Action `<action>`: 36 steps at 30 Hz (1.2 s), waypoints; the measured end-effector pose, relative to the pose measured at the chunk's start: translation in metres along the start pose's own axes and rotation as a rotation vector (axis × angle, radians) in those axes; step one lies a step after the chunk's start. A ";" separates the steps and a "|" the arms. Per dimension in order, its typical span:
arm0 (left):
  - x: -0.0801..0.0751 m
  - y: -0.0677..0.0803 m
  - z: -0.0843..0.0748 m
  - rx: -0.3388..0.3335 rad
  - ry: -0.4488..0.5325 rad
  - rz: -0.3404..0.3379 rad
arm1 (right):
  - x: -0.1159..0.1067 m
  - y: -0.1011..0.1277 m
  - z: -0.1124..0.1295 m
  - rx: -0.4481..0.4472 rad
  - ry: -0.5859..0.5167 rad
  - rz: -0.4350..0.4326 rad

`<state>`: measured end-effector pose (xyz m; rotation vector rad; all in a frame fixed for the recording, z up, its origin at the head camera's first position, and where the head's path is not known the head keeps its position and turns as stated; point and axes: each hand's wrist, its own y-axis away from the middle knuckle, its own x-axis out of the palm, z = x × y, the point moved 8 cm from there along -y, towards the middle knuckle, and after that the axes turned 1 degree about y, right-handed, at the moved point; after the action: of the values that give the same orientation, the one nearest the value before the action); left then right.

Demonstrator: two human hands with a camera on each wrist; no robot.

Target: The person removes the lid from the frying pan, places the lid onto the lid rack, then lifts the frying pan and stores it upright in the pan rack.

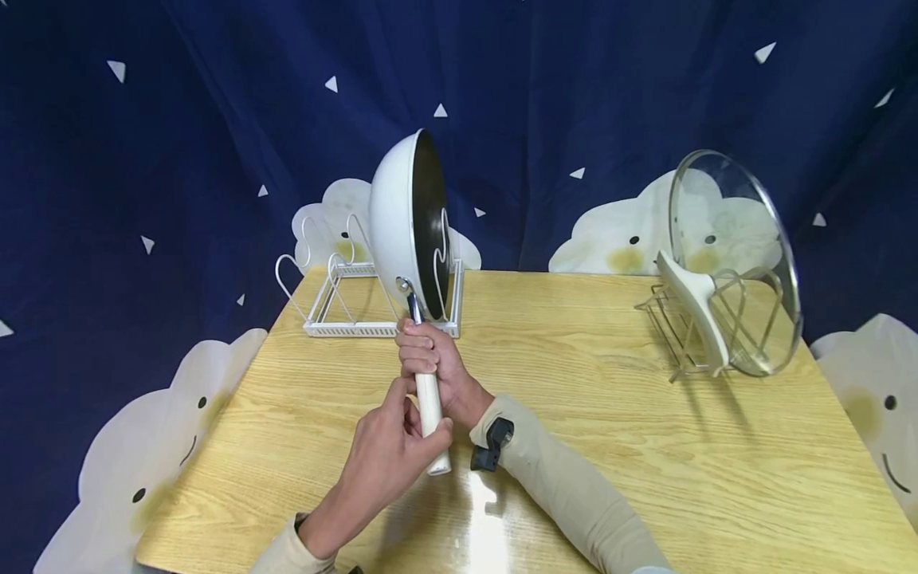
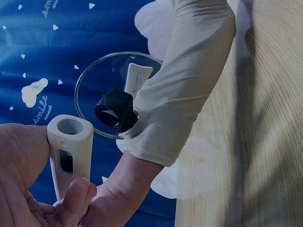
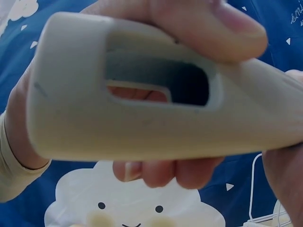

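Note:
A wok, white outside and dark inside, stands on its side within the right part of a white wire rack. Its pale handle points toward me; wires of the rack pass in front of the dark inside. Close to the pan, my right hand grips the handle with curled fingers. Lower down, my left hand holds the handle's end; the right wrist view shows the thumb over it and fingertips beneath. Whether the wok's weight rests on the rack, I cannot tell.
At the right of the wooden table, a glass lid with a white handle stands in a small metal wire rack. Behind the table hangs a dark blue curtain with white clouds and triangles.

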<state>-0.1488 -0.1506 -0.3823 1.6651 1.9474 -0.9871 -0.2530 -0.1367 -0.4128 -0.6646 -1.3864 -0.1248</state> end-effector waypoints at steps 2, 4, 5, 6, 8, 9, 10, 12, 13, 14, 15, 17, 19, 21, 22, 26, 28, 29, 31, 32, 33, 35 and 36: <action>0.000 -0.001 0.000 0.002 -0.001 -0.002 | 0.000 0.000 0.000 -0.002 0.003 -0.004; -0.001 -0.001 0.000 0.003 0.000 -0.002 | 0.000 -0.001 0.001 -0.002 0.004 -0.007; -0.001 -0.002 0.000 0.003 0.003 -0.001 | 0.000 -0.001 0.001 -0.002 0.003 -0.008; -0.001 -0.002 0.001 0.001 0.004 0.000 | 0.000 -0.001 0.001 -0.001 0.002 -0.009; 0.000 -0.002 0.001 -0.002 0.007 0.003 | -0.001 -0.001 0.001 0.002 0.003 -0.009; 0.000 -0.002 0.002 -0.004 0.008 0.005 | -0.002 -0.001 0.001 0.003 0.004 -0.009; 0.000 -0.002 0.002 -0.006 0.009 0.006 | -0.002 -0.001 0.001 0.002 0.005 -0.009; 0.001 -0.002 0.003 -0.010 0.009 0.009 | -0.003 0.000 0.002 0.001 0.005 -0.010; 0.001 -0.002 0.003 -0.012 0.011 0.010 | -0.004 0.000 0.002 0.001 0.004 -0.011; 0.002 -0.002 0.004 -0.013 0.014 0.012 | -0.005 0.000 0.002 0.000 0.004 -0.013; 0.002 -0.002 0.004 -0.014 0.015 0.012 | -0.005 0.000 0.002 0.000 0.002 -0.014; 0.003 -0.002 0.005 -0.017 0.019 0.015 | -0.007 0.000 0.002 0.001 -0.006 -0.016; 0.003 -0.002 0.005 -0.020 0.022 0.017 | -0.008 0.000 0.002 0.003 -0.011 -0.019; 0.004 -0.001 0.006 -0.022 0.022 0.017 | -0.010 0.001 0.002 0.004 -0.015 -0.023; 0.004 -0.001 0.006 -0.025 0.020 0.018 | -0.010 0.001 0.002 0.005 -0.017 -0.024; 0.005 0.000 0.007 -0.033 0.020 0.018 | -0.011 0.002 0.001 0.006 -0.015 -0.023; 0.005 0.000 0.008 -0.033 0.021 0.015 | -0.011 0.002 0.001 0.006 -0.014 -0.021; 0.005 0.000 0.008 -0.031 0.023 0.013 | -0.011 0.002 0.001 0.005 -0.014 -0.021; 0.005 0.000 0.008 -0.027 0.024 0.008 | -0.012 0.002 0.001 0.001 -0.015 -0.026; 0.006 0.000 0.008 -0.027 0.023 0.009 | -0.013 0.003 0.001 0.001 -0.016 -0.029; 0.006 0.000 0.008 -0.028 0.023 0.010 | -0.013 0.003 0.001 0.000 -0.016 -0.033; 0.007 0.000 0.009 -0.029 0.023 0.013 | -0.015 0.003 0.002 -0.002 -0.014 -0.038; 0.007 0.000 0.009 -0.031 0.024 0.015 | -0.015 0.003 0.002 -0.002 -0.013 -0.039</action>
<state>-0.1517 -0.1524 -0.3930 1.6790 1.9528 -0.9316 -0.2562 -0.1378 -0.4280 -0.6413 -1.4120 -0.1539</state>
